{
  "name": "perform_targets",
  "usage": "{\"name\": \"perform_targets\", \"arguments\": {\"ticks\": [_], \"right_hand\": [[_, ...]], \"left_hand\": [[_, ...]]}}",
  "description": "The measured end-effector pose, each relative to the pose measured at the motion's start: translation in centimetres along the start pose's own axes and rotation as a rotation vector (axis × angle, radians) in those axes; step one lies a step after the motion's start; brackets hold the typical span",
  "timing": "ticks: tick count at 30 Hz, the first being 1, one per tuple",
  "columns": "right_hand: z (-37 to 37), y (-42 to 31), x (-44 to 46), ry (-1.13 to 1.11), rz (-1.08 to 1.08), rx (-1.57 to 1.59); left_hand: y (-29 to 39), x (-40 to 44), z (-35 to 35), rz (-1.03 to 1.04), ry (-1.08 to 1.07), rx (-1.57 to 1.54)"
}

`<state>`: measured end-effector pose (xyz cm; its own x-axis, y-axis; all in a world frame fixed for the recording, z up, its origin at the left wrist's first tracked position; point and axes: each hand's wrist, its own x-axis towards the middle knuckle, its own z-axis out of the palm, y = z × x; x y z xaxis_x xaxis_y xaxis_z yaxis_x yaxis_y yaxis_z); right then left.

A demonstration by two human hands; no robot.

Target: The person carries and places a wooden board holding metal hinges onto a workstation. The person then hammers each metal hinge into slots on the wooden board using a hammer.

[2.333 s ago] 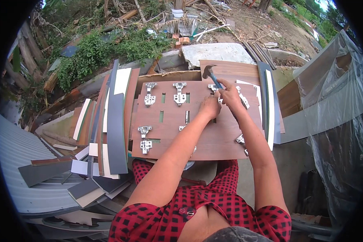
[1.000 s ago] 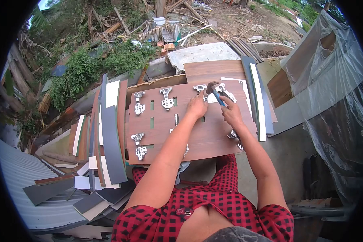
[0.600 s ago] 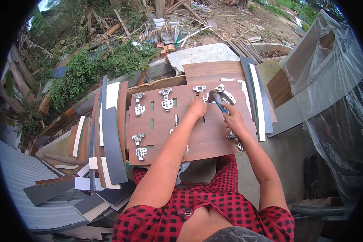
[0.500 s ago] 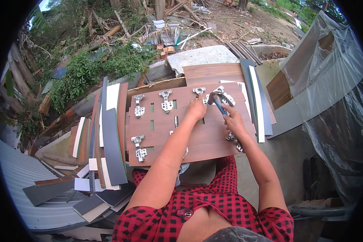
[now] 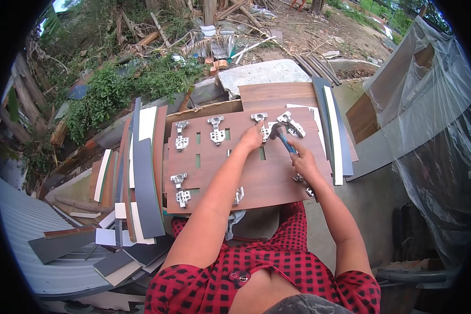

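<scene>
The two hands work close together at the far side of a brown board (image 5: 277,178), though not touching. The right hand (image 5: 304,161) is wrapped around the blue handle of a hammer (image 5: 283,138), its head hanging just beside the metal hinge (image 5: 259,118) that the left hand (image 5: 252,137) is on. The left fingers reach that hinge, third along the far row; whether they pinch it or only press it down, I can't tell from here. Nor can I make out whether the hammer head touches the metal.

If that were me, I'd keep the hinge square to the edge, like its neighbour (image 5: 216,131), and steady it from the side with fingertips clear of the hammer face. Short, light taps, straight down, would suit thin metal better than big swings. The slanted hinge (image 5: 291,124) sits right by the hammer head, so I'd watch for a stray knock there. Best keep the board from shifting too; the slots (image 5: 198,160) cut through it leave little room for sloppy placing.
</scene>
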<state>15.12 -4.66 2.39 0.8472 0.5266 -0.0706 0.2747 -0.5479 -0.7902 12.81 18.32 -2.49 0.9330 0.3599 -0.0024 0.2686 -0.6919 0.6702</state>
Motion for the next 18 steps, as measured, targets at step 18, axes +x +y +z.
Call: {"name": "perform_targets", "arguments": {"ticks": [18], "right_hand": [[-0.6,-3.3,-2.6,-0.076,0.023,0.216]], "left_hand": [[-2.2,0.8,-1.7,-0.075,-0.190,-0.522]]}}
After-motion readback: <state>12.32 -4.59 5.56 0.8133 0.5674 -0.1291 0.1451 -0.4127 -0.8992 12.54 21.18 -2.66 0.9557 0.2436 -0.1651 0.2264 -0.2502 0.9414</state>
